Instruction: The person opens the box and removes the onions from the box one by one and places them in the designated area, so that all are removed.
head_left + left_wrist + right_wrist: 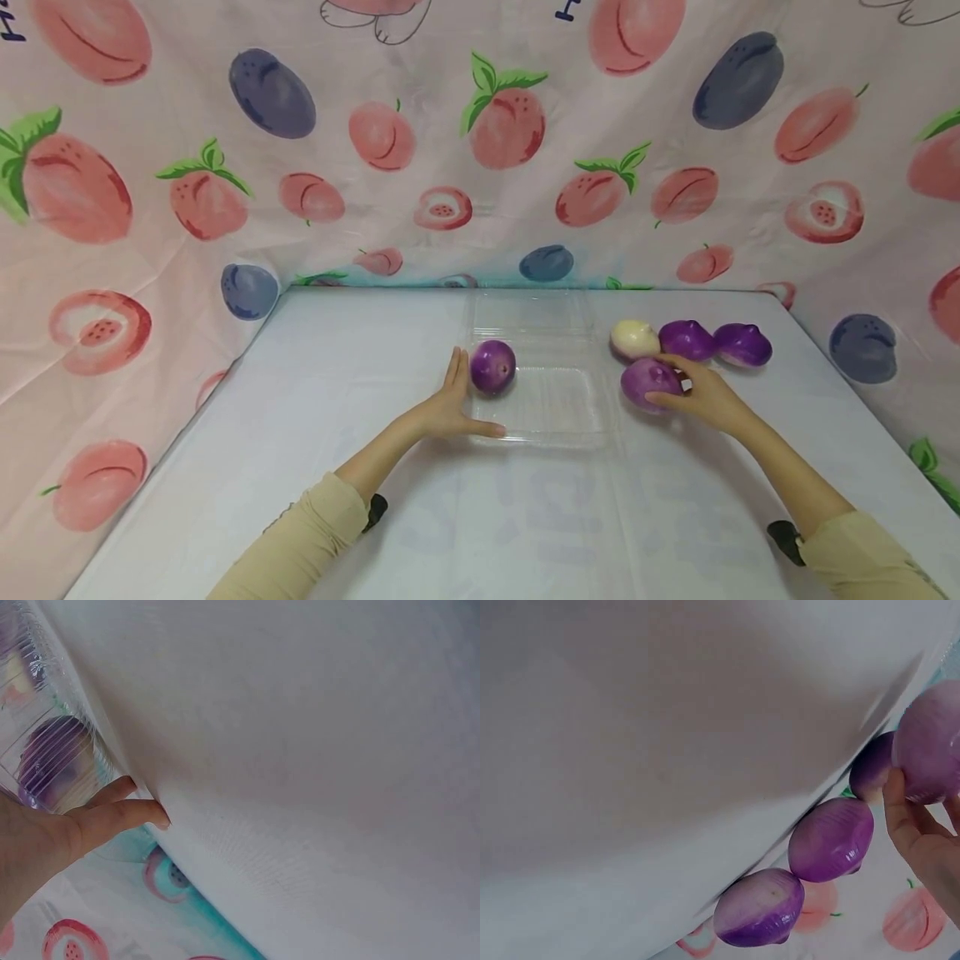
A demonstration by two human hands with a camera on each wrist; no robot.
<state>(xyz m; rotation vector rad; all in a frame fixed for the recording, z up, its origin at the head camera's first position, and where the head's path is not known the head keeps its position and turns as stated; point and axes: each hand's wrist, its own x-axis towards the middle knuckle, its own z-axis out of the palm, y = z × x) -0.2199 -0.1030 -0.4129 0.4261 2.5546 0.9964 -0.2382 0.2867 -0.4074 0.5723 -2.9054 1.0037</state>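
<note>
A clear plastic clamshell box [558, 408] lies opened out on the table, its lid [528, 312] toward the back. One purple onion [492, 367] sits at the left side of its base. My left hand [450, 408] touches the box's left side with straight fingers, the thumb along its front edge. To the right of the box, my right hand [701, 396] grips a lighter purple onion [647, 383] between thumb and fingers. Behind it stand a pale onion [633, 339] and two purple onions, one in the middle [687, 339] and one rightmost [742, 345].
The white-covered table [345, 358] ends at the back against a hanging cloth [442, 133] printed with peaches and plums. The same cloth rises along both sides. Beige sleeves [300, 533] cover the forearms.
</note>
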